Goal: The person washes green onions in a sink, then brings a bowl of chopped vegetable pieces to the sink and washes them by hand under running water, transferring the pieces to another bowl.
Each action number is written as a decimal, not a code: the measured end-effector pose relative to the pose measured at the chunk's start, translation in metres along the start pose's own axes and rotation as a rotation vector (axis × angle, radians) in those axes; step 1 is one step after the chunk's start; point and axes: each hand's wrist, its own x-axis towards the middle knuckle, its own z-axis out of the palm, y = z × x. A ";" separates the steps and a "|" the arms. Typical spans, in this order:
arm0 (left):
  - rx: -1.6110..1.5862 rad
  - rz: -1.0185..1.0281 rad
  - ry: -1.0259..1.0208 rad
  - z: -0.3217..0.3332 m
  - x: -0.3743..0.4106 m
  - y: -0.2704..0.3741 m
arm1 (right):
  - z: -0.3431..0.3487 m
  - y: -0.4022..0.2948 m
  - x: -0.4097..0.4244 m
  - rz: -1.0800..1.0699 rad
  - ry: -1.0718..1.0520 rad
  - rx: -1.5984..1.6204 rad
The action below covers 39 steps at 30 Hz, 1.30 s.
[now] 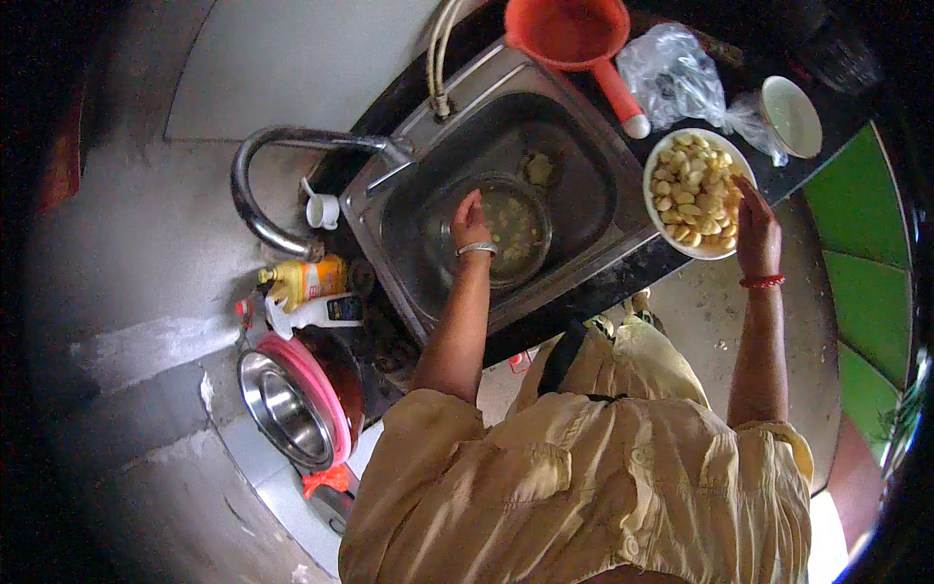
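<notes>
My left hand (471, 220), a silver bangle at its wrist, is over the left side of a round basin (541, 252) of water in the steel sink. Pale pieces lie in the basin; whether the hand holds any cannot be told. At the right, my right hand (757, 228), with a red bracelet, touches the right side of a white bowl (651, 212) heaped with pale, peeled pieces that look like garlic cloves (689, 186). The bowl stands at the counter's edge beside the sink. The fingertips of my right hand are at the pieces near the rim; its grip is unclear.
A curved metal faucet (244, 197) rises left of the sink (503, 95). Behind lie a red plastic ladle (609, 87), a clear plastic bag (675, 77) and an enamel-like bowl (792, 117). Bottles (314, 281), a white cup (322, 210) and steel and pink basins (284, 409) stand at the left.
</notes>
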 end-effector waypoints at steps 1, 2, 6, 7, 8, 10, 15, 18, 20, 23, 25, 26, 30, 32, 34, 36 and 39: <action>0.068 -0.041 0.052 -0.013 0.001 -0.026 | 0.000 -0.001 0.001 0.029 -0.009 0.016; -0.105 -0.131 0.105 -0.020 -0.003 -0.036 | 0.000 0.003 0.002 0.056 -0.015 0.010; -0.067 -0.374 0.097 -0.048 -0.013 -0.080 | -0.001 0.011 0.010 0.104 -0.031 -0.029; -0.057 -0.404 0.071 -0.053 -0.016 -0.094 | -0.001 0.016 0.013 0.053 -0.030 0.010; -0.047 -0.435 0.045 -0.057 -0.018 -0.108 | -0.001 0.016 0.014 0.039 -0.036 -0.011; 0.221 -0.459 -0.059 -0.052 -0.016 -0.104 | -0.002 0.016 0.015 0.084 -0.051 -0.125; 0.708 -0.295 -0.198 -0.042 -0.013 -0.090 | -0.002 0.028 0.018 0.053 -0.091 -0.150; 0.755 -0.230 -0.266 -0.038 -0.009 -0.088 | -0.002 0.035 0.021 0.026 -0.103 -0.091; 0.791 -0.184 -0.275 -0.036 -0.008 -0.107 | -0.001 0.025 0.021 0.094 -0.105 -0.011; 0.810 -0.226 -0.362 -0.028 0.001 -0.103 | -0.002 0.017 0.022 0.143 -0.079 -0.059; 0.847 -0.308 -0.422 -0.019 0.010 -0.076 | -0.004 0.014 0.019 0.140 -0.053 -0.028; 0.879 -0.301 -0.421 -0.015 0.010 -0.084 | -0.005 0.017 0.019 0.120 -0.043 -0.012; 0.924 -0.248 -0.442 -0.003 0.009 -0.116 | -0.013 0.014 0.017 0.007 0.020 0.024; 0.870 -0.223 -0.477 0.001 0.008 -0.120 | -0.019 -0.003 0.014 -0.018 0.065 0.052; 0.783 -0.206 -0.522 0.005 0.012 -0.109 | -0.017 -0.026 0.007 -0.025 0.117 0.138; 0.739 -0.173 -0.510 0.012 0.004 -0.105 | -0.009 -0.036 -0.013 -0.033 0.104 0.327; 0.821 -0.131 -0.516 0.028 -0.013 -0.087 | 0.015 -0.067 -0.037 -0.033 -0.064 0.351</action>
